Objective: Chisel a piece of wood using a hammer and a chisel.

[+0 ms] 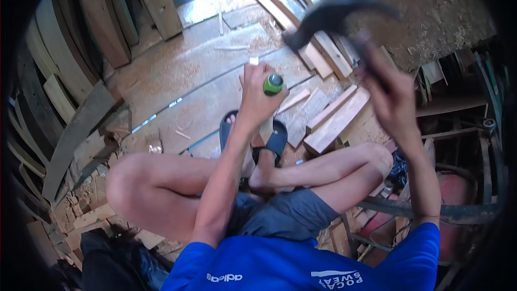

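Note:
My left hand (253,97) is wrapped round the green handle of a chisel (274,84), with its dark round butt facing up. Its blade is hidden beneath my fingers. A pale wooden piece (266,130) shows below that hand, between my feet in dark sandals (279,139). At the right, my right hand (389,89) grips a claw hammer (331,17), raised well above the floor. The dark hammer head is slightly blurred and stands apart from the chisel, up and to its right.
Cut wooden blocks (338,121) lie right of my feet, with long boards (285,8) beyond them. Curved planks (102,16) lean at the left. Shavings and offcuts cover parts of the plank floor (204,70). A metal frame (458,213) stands at the right.

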Available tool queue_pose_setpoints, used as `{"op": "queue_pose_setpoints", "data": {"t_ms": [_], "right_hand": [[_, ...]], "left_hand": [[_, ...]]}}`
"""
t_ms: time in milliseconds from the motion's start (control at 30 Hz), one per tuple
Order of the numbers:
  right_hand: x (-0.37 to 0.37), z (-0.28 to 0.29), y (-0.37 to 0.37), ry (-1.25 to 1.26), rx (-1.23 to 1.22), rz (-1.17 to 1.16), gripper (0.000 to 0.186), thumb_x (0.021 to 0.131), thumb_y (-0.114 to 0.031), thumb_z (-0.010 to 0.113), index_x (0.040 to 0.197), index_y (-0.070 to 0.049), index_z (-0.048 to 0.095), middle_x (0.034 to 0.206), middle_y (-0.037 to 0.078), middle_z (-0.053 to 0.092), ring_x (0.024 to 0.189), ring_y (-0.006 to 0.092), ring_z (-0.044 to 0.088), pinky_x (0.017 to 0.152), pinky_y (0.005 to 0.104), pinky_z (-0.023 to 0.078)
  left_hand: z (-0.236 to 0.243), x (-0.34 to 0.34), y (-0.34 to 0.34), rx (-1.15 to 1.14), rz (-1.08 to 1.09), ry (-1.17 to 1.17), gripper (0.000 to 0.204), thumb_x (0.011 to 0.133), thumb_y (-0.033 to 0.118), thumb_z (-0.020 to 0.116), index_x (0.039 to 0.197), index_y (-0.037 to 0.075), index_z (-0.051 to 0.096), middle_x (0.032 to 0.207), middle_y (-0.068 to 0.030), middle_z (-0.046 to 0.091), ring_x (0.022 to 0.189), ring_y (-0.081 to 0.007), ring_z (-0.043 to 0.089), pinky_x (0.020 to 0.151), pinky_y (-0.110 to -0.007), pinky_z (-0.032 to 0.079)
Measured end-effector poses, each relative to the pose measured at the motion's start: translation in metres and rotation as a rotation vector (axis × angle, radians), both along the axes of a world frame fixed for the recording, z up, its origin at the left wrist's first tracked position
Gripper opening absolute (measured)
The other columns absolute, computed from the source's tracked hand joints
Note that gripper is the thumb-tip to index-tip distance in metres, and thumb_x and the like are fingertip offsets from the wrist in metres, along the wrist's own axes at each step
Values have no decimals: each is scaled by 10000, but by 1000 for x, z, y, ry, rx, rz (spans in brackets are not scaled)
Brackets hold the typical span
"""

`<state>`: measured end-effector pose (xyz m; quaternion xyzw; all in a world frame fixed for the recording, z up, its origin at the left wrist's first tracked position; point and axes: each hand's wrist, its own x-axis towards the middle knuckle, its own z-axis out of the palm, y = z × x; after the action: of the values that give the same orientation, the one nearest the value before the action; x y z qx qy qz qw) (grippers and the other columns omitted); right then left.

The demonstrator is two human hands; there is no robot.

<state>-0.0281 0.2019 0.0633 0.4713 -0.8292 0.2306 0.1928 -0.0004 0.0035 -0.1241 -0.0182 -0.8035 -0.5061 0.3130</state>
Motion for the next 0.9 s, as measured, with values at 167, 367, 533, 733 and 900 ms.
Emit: {"op": "queue_pose_setpoints", "data": {"t_ms": [167,367,533,733,900], "right_hand": [[4,-9,0,-181,183,-115,565,895,-24,606,1418,-223,527,984,191,694,708,210,692,677,350,521],[-2,-11,-4,-111,-142,-142,520,892,-32,607,1398,-128,535,1049,216,685,812,251,713,732,336,528],[-3,-10,-1,-281,302,-133,538,875,-35,616,1389,-183,552,879,199,684,774,342,688,714,380,529],[-4,-24,-5,-153,-210,-92,554,890,-8,605,1425,-110,506,1039,181,703,787,205,690,728,368,518],[5,-35,-5,-190,387,-146,589,883,-6,606,1415,-246,524,786,185,637,655,326,630,621,429,490]], "left_hand": [[-4,0,-1,18,3,-33,273,717,165,709,904,51,546,907,-93,525,938,-289,447,885,-413,329],[-13,5,-3,87,-7,-83,254,710,218,723,843,29,619,898,-100,566,944,-309,477,853,-445,350],[-15,0,-8,96,-87,-40,234,705,188,723,798,1,618,850,-133,562,905,-326,478,832,-439,389],[-18,-1,-7,112,-91,-126,236,720,162,712,752,-20,565,828,-159,537,846,-338,472,772,-434,409],[-25,1,-5,113,-103,-26,233,733,192,706,770,0,577,829,-140,544,846,-331,466,812,-437,401]]}}
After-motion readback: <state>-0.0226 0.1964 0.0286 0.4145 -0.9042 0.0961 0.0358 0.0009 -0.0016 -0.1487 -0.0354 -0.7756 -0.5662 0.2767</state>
